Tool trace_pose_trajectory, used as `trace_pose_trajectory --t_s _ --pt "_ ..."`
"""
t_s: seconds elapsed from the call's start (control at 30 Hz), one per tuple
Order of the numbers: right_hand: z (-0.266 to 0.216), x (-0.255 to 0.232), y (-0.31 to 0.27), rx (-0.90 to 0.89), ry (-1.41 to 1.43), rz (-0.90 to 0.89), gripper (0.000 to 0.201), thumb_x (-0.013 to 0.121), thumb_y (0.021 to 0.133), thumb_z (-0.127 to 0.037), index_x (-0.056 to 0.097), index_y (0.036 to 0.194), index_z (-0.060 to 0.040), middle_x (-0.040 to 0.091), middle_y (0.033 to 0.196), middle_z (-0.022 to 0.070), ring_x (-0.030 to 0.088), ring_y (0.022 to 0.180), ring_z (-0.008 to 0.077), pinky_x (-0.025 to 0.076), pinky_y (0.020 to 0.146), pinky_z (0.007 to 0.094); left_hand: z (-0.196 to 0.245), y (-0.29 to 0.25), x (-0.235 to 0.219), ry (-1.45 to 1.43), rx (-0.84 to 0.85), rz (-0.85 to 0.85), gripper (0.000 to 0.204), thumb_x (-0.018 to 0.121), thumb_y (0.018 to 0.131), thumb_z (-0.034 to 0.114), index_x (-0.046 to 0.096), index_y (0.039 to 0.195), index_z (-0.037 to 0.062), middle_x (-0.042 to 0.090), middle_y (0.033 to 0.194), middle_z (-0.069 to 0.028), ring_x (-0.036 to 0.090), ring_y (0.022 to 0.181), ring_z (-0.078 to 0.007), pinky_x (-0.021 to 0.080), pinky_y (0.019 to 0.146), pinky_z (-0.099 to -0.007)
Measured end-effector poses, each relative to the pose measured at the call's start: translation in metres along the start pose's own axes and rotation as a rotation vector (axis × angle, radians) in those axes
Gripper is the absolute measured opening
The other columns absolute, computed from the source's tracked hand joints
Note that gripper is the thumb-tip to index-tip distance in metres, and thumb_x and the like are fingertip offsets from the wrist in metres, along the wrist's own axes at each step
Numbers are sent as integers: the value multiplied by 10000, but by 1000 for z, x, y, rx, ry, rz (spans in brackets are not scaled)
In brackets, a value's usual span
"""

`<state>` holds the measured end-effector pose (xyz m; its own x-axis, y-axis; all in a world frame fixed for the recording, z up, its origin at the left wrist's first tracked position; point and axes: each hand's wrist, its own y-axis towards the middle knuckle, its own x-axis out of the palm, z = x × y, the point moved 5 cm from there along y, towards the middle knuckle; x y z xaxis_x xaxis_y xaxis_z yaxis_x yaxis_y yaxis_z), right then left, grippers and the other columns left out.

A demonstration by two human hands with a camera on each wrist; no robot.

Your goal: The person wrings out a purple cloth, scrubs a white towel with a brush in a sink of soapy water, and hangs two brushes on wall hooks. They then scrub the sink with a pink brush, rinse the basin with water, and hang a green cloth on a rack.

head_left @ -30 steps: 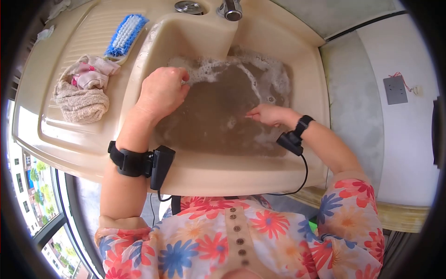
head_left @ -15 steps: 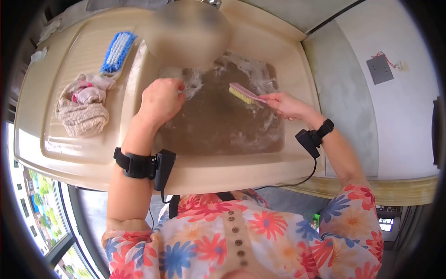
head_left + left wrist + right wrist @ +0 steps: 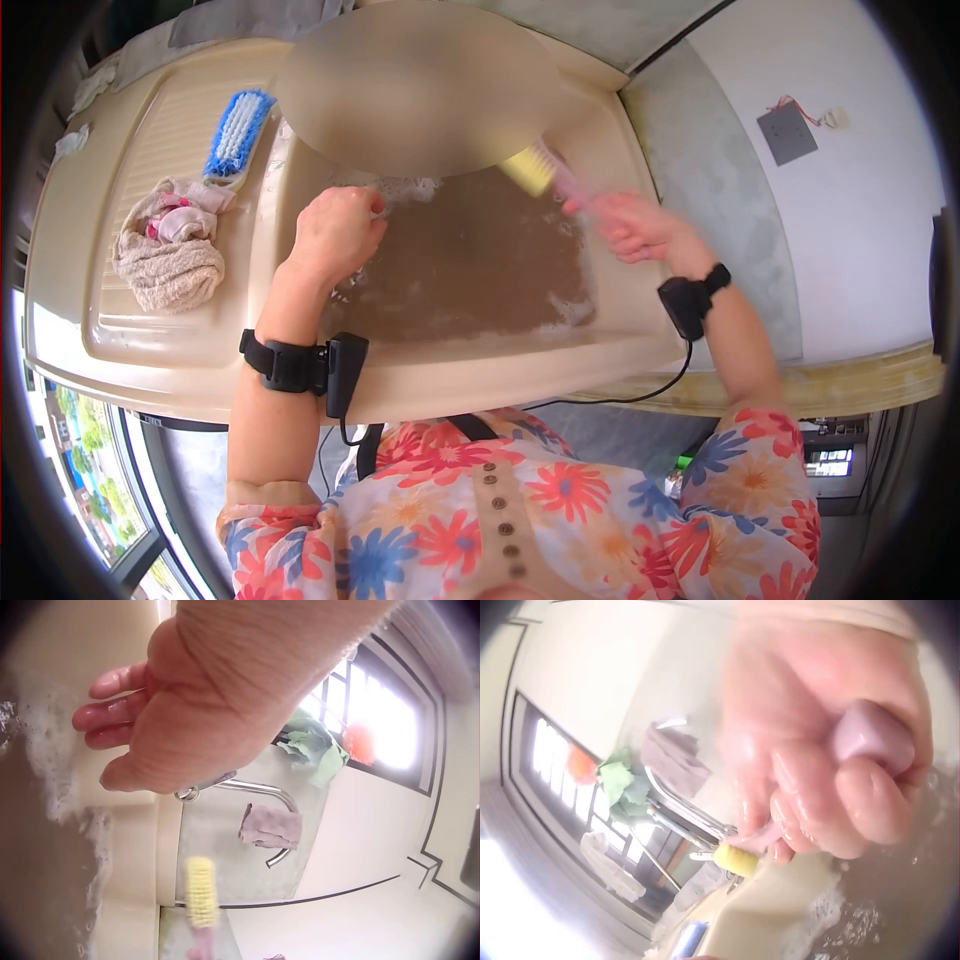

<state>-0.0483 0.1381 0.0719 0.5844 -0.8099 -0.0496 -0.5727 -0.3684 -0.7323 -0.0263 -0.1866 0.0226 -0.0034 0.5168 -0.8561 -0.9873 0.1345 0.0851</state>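
My right hand grips the pink handle of a scrub brush above the right side of the sink. Its yellow bristles are blurred in the head view. In the right wrist view the fingers curl round the handle, whose thick end sticks out of the fist. Over the sink's left side hangs my left hand, its fingers relaxed and wet, with nothing held in the left wrist view. Below both hands, murky brown water with patches of foam fills the beige sink.
On the ribbed drainboard at left lie a blue-and-white brush and a crumpled beige cloth. A blurred oval covers the sink's back in the head view. In the left wrist view a folded cloth hangs on a metal rail.
My right hand has come up from the water at the right, bringing the scrub brush into sight and raising it. My left hand stays over the sink's left side.
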Motion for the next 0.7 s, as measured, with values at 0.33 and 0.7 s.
trace_pose_trajectory --t_s 0.33,0.7 --pt "12 34 2 71 -21 -25 336 409 950 -306 504 1180 -81 303 522 -64 246 371 36 218 334 215 2 -1 0 -42 23 28 178 596 723 146 649 875 68 640 778 -135 606 793 -312 480 723 -395" --pt "62 49 1 -38 -166 88 352 399 949 -291 497 1176 -41 474 566 -5 408 412 72 331 383 219 -45 1 -90 95 -108 417 343 660 679 186 613 984 36 613 948 -161 584 880 -334 459 795 -387"
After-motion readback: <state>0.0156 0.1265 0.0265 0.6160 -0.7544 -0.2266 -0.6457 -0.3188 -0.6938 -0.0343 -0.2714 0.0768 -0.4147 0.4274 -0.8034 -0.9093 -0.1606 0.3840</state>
